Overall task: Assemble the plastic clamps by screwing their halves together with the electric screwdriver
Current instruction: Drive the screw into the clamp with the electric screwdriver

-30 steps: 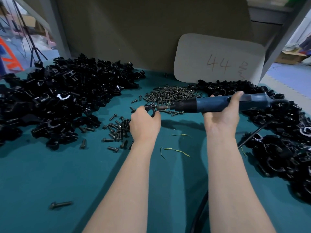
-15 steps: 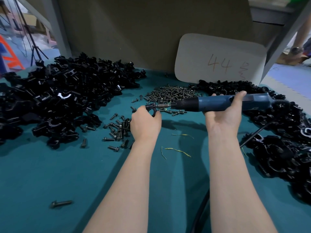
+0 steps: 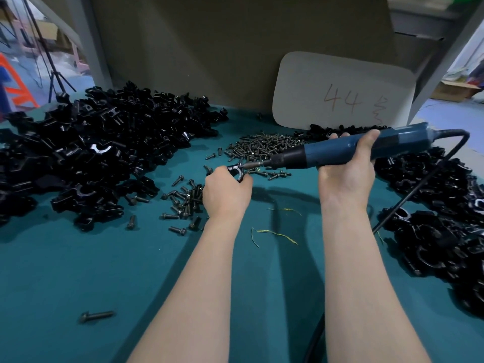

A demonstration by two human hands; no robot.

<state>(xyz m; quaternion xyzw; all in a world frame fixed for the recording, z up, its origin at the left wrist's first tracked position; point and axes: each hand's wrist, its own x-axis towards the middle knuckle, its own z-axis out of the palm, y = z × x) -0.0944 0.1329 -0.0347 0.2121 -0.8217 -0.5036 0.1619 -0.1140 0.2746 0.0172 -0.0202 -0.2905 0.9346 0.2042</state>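
My left hand [image 3: 226, 193] grips a small black plastic clamp [image 3: 237, 171] above the green table, near the middle of the view. My right hand [image 3: 345, 174] holds a blue electric screwdriver [image 3: 340, 151] lying almost level, with its rear end a little higher. Its bit points left and touches the clamp's right side. A large pile of black clamp halves [image 3: 86, 153] covers the table's left. A second black pile [image 3: 445, 213] lies at the right. Dark screws [image 3: 264, 146] are heaped behind the hands, and a smaller scatter of screws [image 3: 183, 203] lies just left of my left hand.
The screwdriver's black cord [image 3: 408, 200] loops down over the right pile. A grey card marked 44 [image 3: 343, 93] leans against the brown back board. One loose screw [image 3: 95, 316] lies near the front left. Thin yellow strands [image 3: 275, 233] lie between my forearms on the green table [image 3: 78, 271].
The screwdriver's rear end has risen a little, so the tool now slopes down toward the clamp. My left hand and the clamp have stayed in place.
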